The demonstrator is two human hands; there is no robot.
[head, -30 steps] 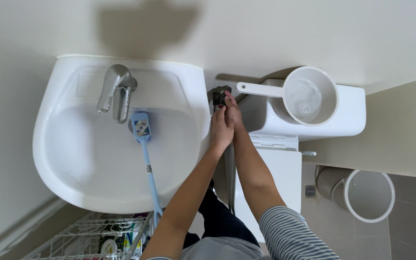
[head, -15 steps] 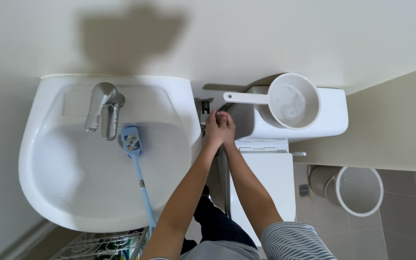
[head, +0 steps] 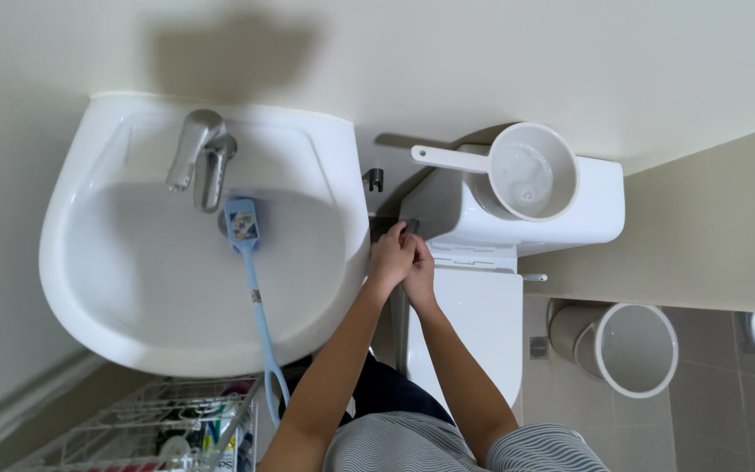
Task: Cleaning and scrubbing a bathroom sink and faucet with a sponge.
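Observation:
My left hand (head: 388, 259) and my right hand (head: 421, 276) are pressed together in the gap between the white sink (head: 89, 262) and the white toilet tank (head: 600, 210). Both close around a small dark sprayer handle (head: 410, 228); only its tip shows above the fingers. A small metal wall bracket (head: 375, 179) sits just above the hands, with nothing in it. A thin dark hose seems to run down under my wrists, though this is hard to tell.
A blue long-handled brush (head: 243, 225) lies in the sink below the chrome tap (head: 203, 162). A white dipper (head: 530, 170) rests on the tank. The closed toilet lid (head: 474, 323), a white bin (head: 626, 348) and a wire rack (head: 168, 428) are nearby.
My hands have come down from the wall bracket toward me, bringing the dark handle with them. The bracket now shows bare.

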